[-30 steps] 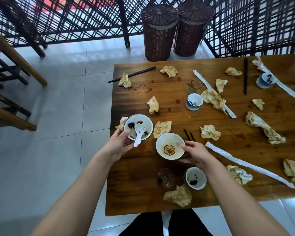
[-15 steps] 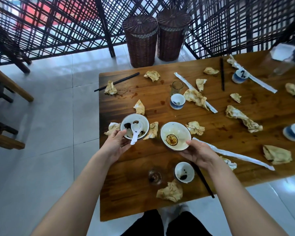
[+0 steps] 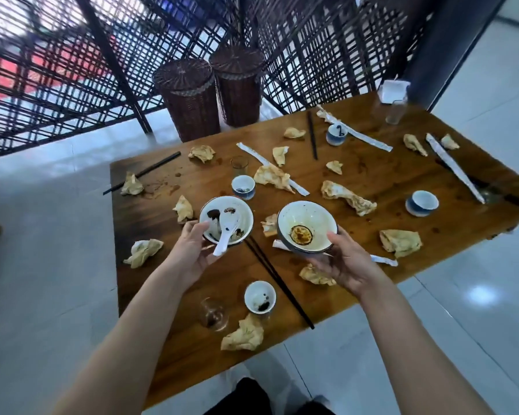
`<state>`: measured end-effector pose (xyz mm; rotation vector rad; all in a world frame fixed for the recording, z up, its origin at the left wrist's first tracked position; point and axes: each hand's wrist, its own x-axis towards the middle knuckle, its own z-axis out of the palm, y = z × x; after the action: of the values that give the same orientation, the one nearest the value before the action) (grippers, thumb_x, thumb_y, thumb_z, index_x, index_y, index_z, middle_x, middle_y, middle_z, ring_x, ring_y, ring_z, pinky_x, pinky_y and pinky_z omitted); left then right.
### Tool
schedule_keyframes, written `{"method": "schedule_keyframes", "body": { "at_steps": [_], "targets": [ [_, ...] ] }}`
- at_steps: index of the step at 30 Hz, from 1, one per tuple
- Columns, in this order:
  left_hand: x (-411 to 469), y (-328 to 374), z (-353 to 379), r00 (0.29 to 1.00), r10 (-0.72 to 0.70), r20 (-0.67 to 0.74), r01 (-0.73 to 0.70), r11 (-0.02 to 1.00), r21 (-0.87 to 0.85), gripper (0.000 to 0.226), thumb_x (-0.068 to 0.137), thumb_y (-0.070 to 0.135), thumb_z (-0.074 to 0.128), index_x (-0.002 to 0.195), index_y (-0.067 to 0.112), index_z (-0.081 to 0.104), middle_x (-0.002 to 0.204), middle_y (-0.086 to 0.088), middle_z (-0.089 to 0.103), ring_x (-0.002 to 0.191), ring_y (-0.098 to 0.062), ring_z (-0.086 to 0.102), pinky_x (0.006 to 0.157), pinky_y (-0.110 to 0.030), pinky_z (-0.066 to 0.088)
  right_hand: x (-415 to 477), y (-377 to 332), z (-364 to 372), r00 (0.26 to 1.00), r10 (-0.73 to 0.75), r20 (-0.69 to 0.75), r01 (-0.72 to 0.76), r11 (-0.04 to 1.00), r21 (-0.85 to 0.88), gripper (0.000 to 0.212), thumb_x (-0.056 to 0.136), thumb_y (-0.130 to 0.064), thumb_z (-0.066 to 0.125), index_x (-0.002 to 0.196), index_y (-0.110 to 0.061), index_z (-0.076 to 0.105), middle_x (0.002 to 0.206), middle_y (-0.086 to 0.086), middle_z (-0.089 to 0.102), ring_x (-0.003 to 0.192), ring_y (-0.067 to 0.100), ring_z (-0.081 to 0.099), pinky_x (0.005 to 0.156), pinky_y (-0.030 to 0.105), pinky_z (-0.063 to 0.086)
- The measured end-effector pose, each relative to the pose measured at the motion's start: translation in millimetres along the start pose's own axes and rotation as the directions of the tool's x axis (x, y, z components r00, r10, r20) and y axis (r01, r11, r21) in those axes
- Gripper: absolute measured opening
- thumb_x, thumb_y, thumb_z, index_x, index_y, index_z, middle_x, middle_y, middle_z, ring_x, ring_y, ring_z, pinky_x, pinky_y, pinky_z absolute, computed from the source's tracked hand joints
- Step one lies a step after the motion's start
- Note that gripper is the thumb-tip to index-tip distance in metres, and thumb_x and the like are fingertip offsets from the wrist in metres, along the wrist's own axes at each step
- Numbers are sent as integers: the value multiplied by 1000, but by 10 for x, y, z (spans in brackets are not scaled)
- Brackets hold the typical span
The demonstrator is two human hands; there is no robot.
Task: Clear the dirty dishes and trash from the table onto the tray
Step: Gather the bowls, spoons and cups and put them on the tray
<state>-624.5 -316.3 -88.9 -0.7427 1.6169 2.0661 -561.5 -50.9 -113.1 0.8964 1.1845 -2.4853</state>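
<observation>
Two soiled white bowls are over the near half of the table (image 3: 372, 181). The left bowl (image 3: 243, 214) carries dark sauce residue and a white spoon (image 3: 226, 232). The right bowl (image 3: 309, 217), tilted, shows a brown ring at its bottom. The left hand (image 3: 189, 253) grips the left bowl and the right hand (image 3: 345, 262) grips the right bowl, thumbs on the rims. The fingers underneath are hidden.

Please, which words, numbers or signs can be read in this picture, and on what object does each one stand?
"2": a dark figure on the small blue-and-white cup at the far side of the table.
White card at the far right corner: blurred, nothing readable.
No other text is visible.
</observation>
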Motion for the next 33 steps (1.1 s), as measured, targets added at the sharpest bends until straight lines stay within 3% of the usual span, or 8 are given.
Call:
{"method": "schedule_keyframes", "body": {
  "at_steps": [5, 9, 13, 17, 21, 26, 30, 33],
  "targets": [
    [-210, -199, 612, 992, 36, 125, -41, 998, 40, 10, 100, 24, 48, 94, 17, 46, 87, -8, 65, 66, -14, 66, 72, -37, 55, -411, -248, -467, 997, -74, -28, 76, 995, 58, 41, 96, -13, 52, 136, -19, 47, 123, 22, 58, 80, 32, 72, 54, 34, 60],
    [-370, -400, 1094, 978, 40, 204, -57, 995, 80, 13, 101, 25, 47, 90, 18, 44, 85, -4, 68, 69, -16, 66, 77, -38, 52, -674, -377, -881, 987, -115, -115, 126, 988, 91, 45, 96, -12, 53, 139, -19, 46, 113, 16, 62, 73, 27, 73, 51, 32, 58],
    [-654, -658, 1724, 969, 21, 245, -48, 993, 104, 10, 101, 20, 46, 93, 15, 46, 93, -9, 63, 87, -25, 65, 93, -48, 51, -985, -519, -1468, 970, -146, -192, 170, 978, 118, 47, 94, -14, 56, 140, -20, 46, 124, 18, 59, 81, 28, 73, 64, 38, 61],
    [-839, -933, 2228, 953, -8, 304, -33, 991, 130, 10, 100, 20, 49, 96, 12, 47, 103, -12, 65, 88, -25, 69, 79, -44, 58, -1302, -639, -1959, 947, -181, -264, 224, 964, 144, 39, 95, -13, 55, 133, -18, 50, 113, 19, 63, 89, 31, 70, 66, 39, 61],
    [-976, -1148, 2690, 927, -84, 366, 12, 981, 195, 11, 99, 24, 50, 102, 13, 49, 119, -10, 59, 93, -24, 69, 68, -37, 61, -1613, -717, -2369, 920, -213, -330, 286, 939, 192, 18, 96, -10, 52, 109, -20, 59, 110, 21, 61, 89, 33, 66, 60, 35, 61],
    [-1113, -1350, 3250, 882, -96, 461, -45, 957, 286, 12, 99, 24, 49, 103, 12, 48, 104, -10, 66, 91, -26, 68, 81, -39, 58, -1819, -811, -2782, 876, -252, -412, 364, 905, 220, 23, 96, -11, 52, 116, -19, 59, 112, 23, 59, 88, 33, 66, 61, 34, 60],
    [-1108, -1445, 3733, 851, -141, 506, -41, 942, 332, 19, 98, 23, 51, 110, 9, 46, 108, -13, 66, 72, -21, 73, 56, -32, 60, -1913, -955, -3036, 829, -308, -466, 439, 876, 201, 23, 96, -13, 52, 116, -20, 61, 104, 19, 62, 83, 29, 67, 60, 30, 59],
    [-1067, -1514, 4090, 827, -171, 536, -56, 923, 381, 27, 98, 23, 53, 119, 7, 47, 114, -14, 66, 72, -19, 72, 51, -27, 56, -1938, -1074, -3232, 800, -324, -505, 473, 858, 199, 22, 96, -13, 52, 114, -21, 61, 102, 17, 62, 82, 29, 67, 62, 30, 59]
  ]
}}
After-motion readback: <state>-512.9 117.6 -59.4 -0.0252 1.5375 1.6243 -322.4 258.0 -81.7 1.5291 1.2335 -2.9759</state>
